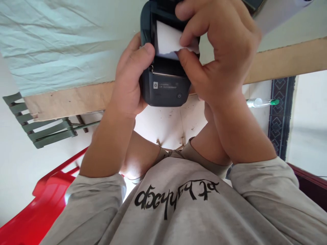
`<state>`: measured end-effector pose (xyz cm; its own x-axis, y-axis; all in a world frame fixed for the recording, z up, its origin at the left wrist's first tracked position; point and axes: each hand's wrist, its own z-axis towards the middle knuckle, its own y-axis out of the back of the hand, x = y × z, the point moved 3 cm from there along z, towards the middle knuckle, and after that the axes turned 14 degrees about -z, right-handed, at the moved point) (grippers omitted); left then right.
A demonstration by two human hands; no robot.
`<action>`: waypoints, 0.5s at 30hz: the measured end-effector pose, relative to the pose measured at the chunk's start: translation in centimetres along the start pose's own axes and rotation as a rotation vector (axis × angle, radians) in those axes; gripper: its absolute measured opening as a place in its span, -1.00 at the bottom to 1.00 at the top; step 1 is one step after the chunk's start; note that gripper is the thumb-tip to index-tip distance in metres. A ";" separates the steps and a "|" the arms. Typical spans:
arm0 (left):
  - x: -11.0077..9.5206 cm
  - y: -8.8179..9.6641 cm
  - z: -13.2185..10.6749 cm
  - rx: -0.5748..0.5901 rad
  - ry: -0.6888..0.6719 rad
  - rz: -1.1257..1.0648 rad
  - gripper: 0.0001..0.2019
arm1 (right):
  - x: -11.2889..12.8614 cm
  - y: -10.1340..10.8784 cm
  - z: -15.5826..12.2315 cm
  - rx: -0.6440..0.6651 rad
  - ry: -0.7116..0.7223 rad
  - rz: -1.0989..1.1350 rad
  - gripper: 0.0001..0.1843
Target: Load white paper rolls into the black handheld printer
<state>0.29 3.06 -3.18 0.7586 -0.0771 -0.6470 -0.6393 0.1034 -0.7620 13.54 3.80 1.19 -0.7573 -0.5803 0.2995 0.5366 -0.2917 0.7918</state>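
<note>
A small dark label printer with its lid up is held above the table's near edge. My left hand is wrapped round its left side, the thumb lying on the rim of the paper bay. Inside the bay sits white paper with a ragged front edge. My right hand pinches that paper between thumb and fingers at the bay's right side. The power button and a Bluetooth mark show on the printer's front. Part of the raised lid is cut off by the top of the view.
A pale green cloth covers the wooden table. At upper right lie a white roll and a dark object. Below are a green slatted stool, a red plastic chair and a clear bottle with a green cap.
</note>
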 end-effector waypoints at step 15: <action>1.1 0.2 0.4 -0.171 0.107 -0.015 -0.49 | -0.9 0.6 -2.5 0.033 -0.165 0.437 -0.85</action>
<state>1.07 3.40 -4.07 0.7561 -0.1832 -0.6283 -0.6473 -0.0677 -0.7592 15.54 2.24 0.08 -0.5135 -0.5143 0.6870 0.8083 -0.0211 0.5884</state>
